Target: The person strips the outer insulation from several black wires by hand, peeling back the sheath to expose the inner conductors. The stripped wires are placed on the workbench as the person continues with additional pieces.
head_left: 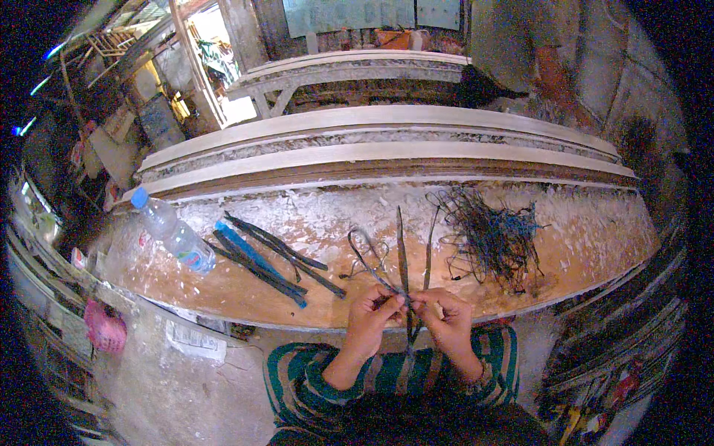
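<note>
My left hand (368,320) and my right hand (447,318) meet at the near edge of the wooden workbench (320,312), fingertips pinched together. Between them are long, flat dark strips (402,249), which cross at my fingers. Their upper ends point away over the board and their tails hang toward my lap. A thin grey-black cord (358,249) curves in a loop up and left from my left fingers. Exactly how cord and strips cross is hidden by my fingertips. Right of my hands lies a tangled heap of black cords (487,234) with some blue in it.
Several dark strips (279,253) and a blue strip (253,253) lie left of my hands. A clear plastic bottle (175,234) with a blue cap lies beside them. Long pale wooden boards (387,154) run across behind. A pink container (105,327) sits lower left.
</note>
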`<action>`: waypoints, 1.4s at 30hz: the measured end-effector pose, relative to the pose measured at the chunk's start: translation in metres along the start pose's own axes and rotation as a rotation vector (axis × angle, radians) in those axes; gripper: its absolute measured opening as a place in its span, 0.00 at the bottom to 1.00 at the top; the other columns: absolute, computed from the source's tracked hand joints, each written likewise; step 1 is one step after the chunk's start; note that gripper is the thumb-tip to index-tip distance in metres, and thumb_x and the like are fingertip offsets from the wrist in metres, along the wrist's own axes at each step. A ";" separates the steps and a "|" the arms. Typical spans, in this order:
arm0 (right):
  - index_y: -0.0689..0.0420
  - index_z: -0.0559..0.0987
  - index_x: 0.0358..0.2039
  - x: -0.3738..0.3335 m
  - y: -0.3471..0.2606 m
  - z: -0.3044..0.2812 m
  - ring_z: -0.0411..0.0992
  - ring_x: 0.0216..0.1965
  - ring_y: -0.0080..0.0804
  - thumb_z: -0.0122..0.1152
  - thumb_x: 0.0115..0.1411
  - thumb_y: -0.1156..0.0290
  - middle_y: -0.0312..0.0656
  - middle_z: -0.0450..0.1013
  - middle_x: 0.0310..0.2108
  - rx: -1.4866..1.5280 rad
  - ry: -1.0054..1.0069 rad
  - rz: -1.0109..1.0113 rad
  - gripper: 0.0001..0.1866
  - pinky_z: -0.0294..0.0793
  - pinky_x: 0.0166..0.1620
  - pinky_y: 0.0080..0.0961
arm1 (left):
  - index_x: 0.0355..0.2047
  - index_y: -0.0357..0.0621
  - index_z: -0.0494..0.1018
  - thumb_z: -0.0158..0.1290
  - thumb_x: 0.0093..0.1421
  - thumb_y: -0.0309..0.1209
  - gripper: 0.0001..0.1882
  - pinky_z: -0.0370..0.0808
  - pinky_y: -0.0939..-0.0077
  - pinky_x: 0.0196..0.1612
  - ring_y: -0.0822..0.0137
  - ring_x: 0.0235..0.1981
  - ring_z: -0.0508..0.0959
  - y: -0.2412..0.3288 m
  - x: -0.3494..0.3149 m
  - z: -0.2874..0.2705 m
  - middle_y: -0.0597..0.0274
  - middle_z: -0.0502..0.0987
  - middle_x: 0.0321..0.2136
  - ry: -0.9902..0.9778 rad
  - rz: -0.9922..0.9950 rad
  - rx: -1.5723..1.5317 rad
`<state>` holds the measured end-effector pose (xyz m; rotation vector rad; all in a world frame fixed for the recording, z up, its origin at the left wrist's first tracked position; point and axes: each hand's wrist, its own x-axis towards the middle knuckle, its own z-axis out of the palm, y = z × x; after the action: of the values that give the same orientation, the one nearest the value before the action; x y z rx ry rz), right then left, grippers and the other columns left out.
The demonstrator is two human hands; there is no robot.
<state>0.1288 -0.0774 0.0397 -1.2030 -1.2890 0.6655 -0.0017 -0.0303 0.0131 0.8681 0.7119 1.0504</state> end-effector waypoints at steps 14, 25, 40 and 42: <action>0.59 0.79 0.26 0.004 0.000 -0.002 0.69 0.28 0.26 0.61 0.45 0.76 0.39 0.73 0.24 -0.098 0.015 -0.023 0.05 0.64 0.34 0.21 | 0.28 0.33 0.71 0.51 0.52 0.21 0.03 0.76 0.78 0.27 0.69 0.27 0.76 0.002 -0.003 0.001 0.57 0.75 0.30 0.048 0.102 0.007; 0.60 0.74 0.24 0.002 -0.002 0.003 0.67 0.30 0.22 0.59 0.48 0.78 0.36 0.70 0.26 0.143 0.028 0.077 0.03 0.65 0.34 0.17 | 0.33 0.33 0.72 0.53 0.51 0.23 0.08 0.76 0.80 0.29 0.70 0.28 0.76 0.007 -0.006 -0.001 0.57 0.75 0.31 -0.052 0.019 0.221; 0.62 0.76 0.34 0.001 0.002 -0.004 0.70 0.33 0.22 0.55 0.52 0.79 0.39 0.74 0.31 0.198 -0.098 0.171 0.07 0.68 0.37 0.18 | 0.29 0.40 0.72 0.53 0.53 0.27 0.04 0.74 0.79 0.24 0.72 0.22 0.75 0.012 -0.003 -0.001 0.63 0.75 0.24 0.171 0.024 -0.125; 0.62 0.76 0.34 0.002 0.000 -0.006 0.70 0.34 0.23 0.54 0.52 0.79 0.39 0.74 0.31 0.204 -0.132 0.173 0.08 0.68 0.38 0.18 | 0.29 0.41 0.72 0.53 0.53 0.27 0.04 0.74 0.79 0.24 0.71 0.23 0.75 0.015 -0.003 -0.003 0.64 0.75 0.25 0.110 0.015 -0.229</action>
<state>0.1351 -0.0769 0.0414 -1.1242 -1.2009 0.9925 -0.0120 -0.0288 0.0247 0.6231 0.6627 1.1742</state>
